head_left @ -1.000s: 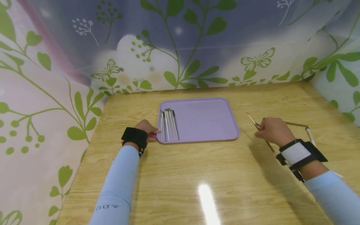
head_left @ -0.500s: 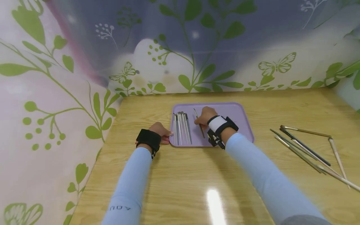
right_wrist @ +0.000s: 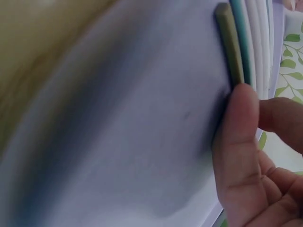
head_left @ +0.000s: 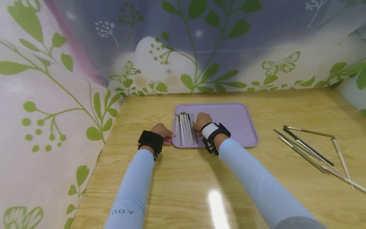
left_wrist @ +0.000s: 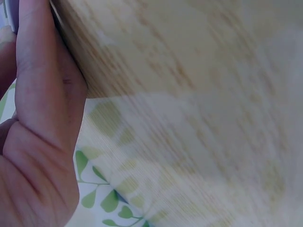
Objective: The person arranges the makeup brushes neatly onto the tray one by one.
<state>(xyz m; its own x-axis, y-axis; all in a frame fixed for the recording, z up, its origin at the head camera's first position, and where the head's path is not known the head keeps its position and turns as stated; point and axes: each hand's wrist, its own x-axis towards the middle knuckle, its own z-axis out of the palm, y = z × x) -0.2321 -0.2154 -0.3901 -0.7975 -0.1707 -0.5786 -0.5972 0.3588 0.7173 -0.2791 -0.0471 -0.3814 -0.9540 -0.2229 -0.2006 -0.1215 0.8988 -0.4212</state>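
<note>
On the table a lilac tray holds a row of slim paintbrushes along its left side, lying side by side with their tips toward the back. My left hand pinches the tray's left rim near the front corner; the left wrist view catches only a bit of that rim. Inside the tray, my right hand pinches a brown-handled paintbrush between thumb and fingers, right beside the row. In the right wrist view it lies close along a teal-handled brush. The right fingers hide its middle.
Several loose paintbrushes lie crossed on the wooden table, right of the tray. A leaf-patterned covering stands behind the table and another rises along its left side.
My right hand has carried the brown paintbrush from the loose brushes on the right into the tray, then left against the row. The left hand still holds the tray rim.
</note>
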